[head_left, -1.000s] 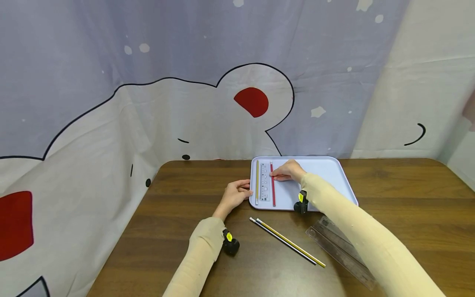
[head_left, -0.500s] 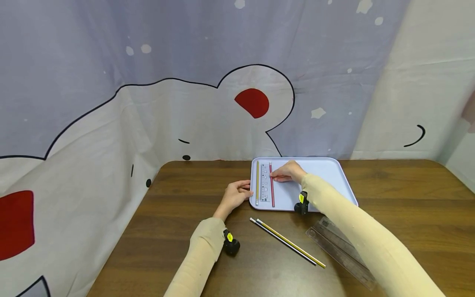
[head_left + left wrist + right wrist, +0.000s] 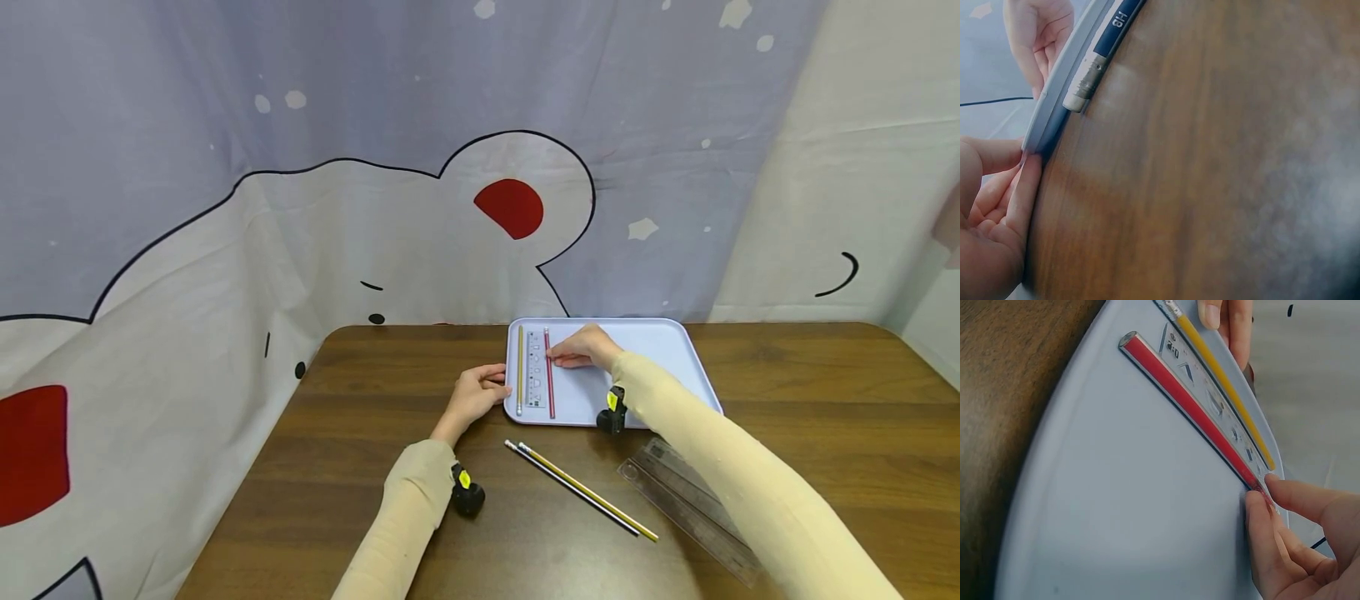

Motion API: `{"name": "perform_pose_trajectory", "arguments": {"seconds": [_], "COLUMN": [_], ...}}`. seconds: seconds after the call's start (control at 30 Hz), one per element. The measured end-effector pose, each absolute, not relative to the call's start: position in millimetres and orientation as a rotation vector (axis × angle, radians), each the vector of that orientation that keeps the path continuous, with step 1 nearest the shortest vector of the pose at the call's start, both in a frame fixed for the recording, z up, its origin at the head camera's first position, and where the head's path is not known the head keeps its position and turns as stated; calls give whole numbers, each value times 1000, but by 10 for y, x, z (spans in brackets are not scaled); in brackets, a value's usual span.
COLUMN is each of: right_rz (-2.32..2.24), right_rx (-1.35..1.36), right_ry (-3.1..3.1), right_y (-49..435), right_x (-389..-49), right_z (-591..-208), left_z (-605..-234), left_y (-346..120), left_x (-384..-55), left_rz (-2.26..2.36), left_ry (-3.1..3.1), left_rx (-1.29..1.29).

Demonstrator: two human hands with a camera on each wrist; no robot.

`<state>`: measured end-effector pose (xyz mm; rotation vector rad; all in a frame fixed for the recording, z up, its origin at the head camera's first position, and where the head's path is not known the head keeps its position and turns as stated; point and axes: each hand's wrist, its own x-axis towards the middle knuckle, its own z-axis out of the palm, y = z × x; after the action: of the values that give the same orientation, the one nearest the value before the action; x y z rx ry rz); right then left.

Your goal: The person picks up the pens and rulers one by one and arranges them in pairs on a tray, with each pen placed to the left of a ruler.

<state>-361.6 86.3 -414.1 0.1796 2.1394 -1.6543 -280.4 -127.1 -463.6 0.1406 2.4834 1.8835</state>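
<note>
My left hand (image 3: 475,393) pinches the left rim of a white tray (image 3: 651,343), thumb above and fingers below in the left wrist view. Over the tray, my right hand (image 3: 587,345) holds a red pencil (image 3: 551,392) between thumb and fingertips near its far end. In the right wrist view that red pencil (image 3: 1188,403) lies along a clear stencil ruler (image 3: 1216,400), its flat unsharpened end toward the near rim. Beyond the ruler lies a yellow pencil (image 3: 1229,387), roughly parallel, close to the tray's left edge. The red pencil's far tip is partly hidden by my fingers.
In front of the tray, a yellow-and-black pencil (image 3: 588,492) and a dark pencil (image 3: 573,493) lie side by side on the wooden table (image 3: 360,400). Clear rulers (image 3: 686,517) lie at right, partly under my right forearm. A printed curtain (image 3: 360,233) hangs behind.
The red pencil has shifted very slightly left toward the stencil ruler, with my right hand still holding it. My left hand has stayed at the tray's rim.
</note>
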Motion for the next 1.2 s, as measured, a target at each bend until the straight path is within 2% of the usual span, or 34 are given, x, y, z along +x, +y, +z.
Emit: {"name": "perform_pose_trajectory", "arguments": {"seconds": [0.63, 1.0, 1.2], "right_rz": [-1553, -1510, -1490], "right_rx": [64, -4, -61], "right_ry": [2202, 2209, 2209], "right_y": [1038, 1167, 1228], "right_x": [-3479, -3378, -3319], "right_z": [-4088, -4030, -4020], "left_z": [-4663, -4527, -4628], "left_y": [-1259, -1253, -1254], "left_x": [-2821, -2741, -2804], "left_rz": [1886, 1885, 1899], "left_ry": [2487, 2464, 2478], "left_rx": [135, 161, 138]}}
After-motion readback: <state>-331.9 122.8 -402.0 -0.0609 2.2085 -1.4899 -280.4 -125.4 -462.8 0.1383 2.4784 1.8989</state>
